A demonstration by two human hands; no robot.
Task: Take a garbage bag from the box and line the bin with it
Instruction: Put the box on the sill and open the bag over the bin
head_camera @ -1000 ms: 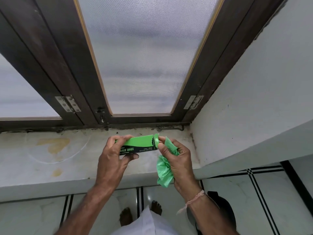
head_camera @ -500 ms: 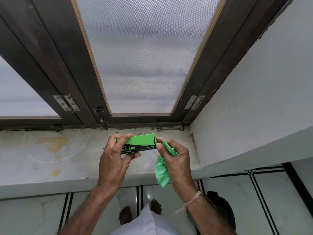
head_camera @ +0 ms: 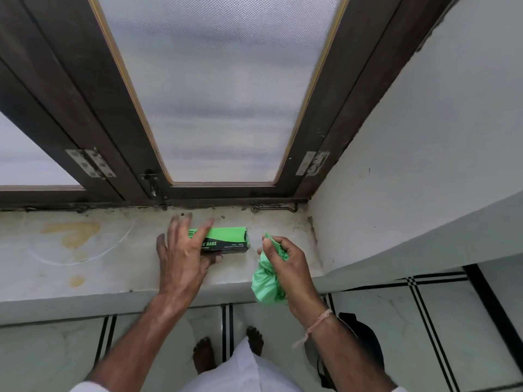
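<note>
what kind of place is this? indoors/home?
Most likely a room in a home, at a window. A frosted-glass window in a dark wooden frame sits above a stained stone sill, with a black-striped tiled floor below.

One head-worn wide-angle camera looks steeply down and forward from above the window sill. The sill crosses the middle of the frame, near enough to show its stains. Above the sill rises the frosted window; below it lie the tiled floor and the person's bare feet. No second view exists.
</note>
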